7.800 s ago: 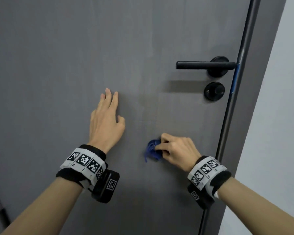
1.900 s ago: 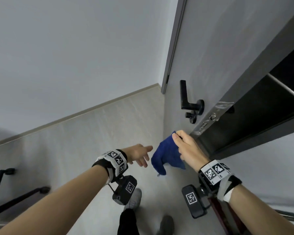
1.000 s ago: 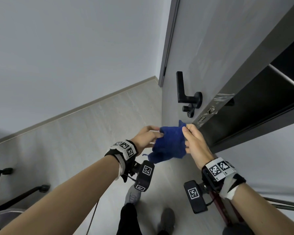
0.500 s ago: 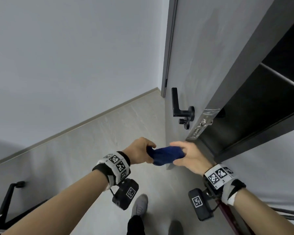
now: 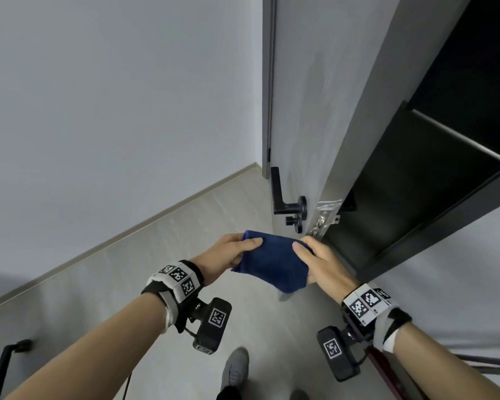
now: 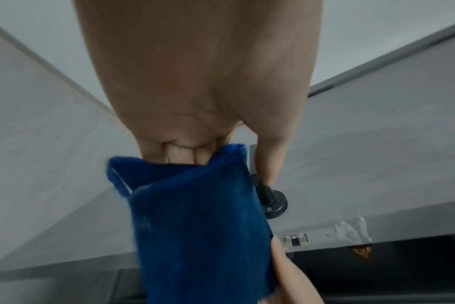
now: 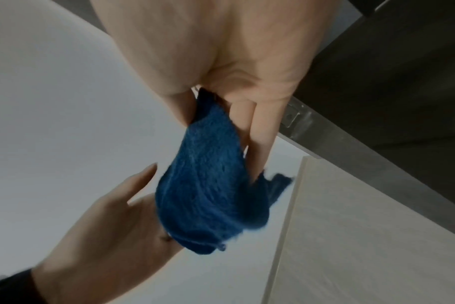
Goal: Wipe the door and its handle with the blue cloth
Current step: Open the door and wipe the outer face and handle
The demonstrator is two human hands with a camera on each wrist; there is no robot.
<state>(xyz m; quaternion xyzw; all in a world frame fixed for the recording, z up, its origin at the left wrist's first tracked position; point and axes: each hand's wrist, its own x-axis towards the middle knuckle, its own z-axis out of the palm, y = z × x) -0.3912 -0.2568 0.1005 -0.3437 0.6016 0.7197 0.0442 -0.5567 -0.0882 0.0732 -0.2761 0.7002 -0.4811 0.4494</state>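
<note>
While I hold the blue cloth (image 5: 272, 265) stretched between both hands at the lower centre of the head view, it reads as a deep navy, fuzzy pile, folded over on itself into a rough rectangle with one corner drooping toward the bottom of the frame. My left hand (image 5: 228, 255) pinches its left edge, thumb on top and fingers curled beneath; my right hand (image 5: 319, 262) pinches the right edge the same way. In the left wrist view the cloth (image 6: 198, 222) fills the lower centre, its fold open at the top. Just above and right of the cloth in the head view sits the black handle (image 5: 283, 197), lever standing upright in the frame, on the grey door (image 5: 315, 111), which stands open with its edge toward me; silver tape (image 5: 328, 204) is crumpled over the latch plate. Each wrist carries a band of black-and-white square marker codes (image 5: 178, 278), and the cameras slung beneath carry one too; I can read no words or brand anywhere. A grey shoe (image 5: 236, 368) shows at the bottom edge on the pale floor (image 5: 156, 255).
</note>
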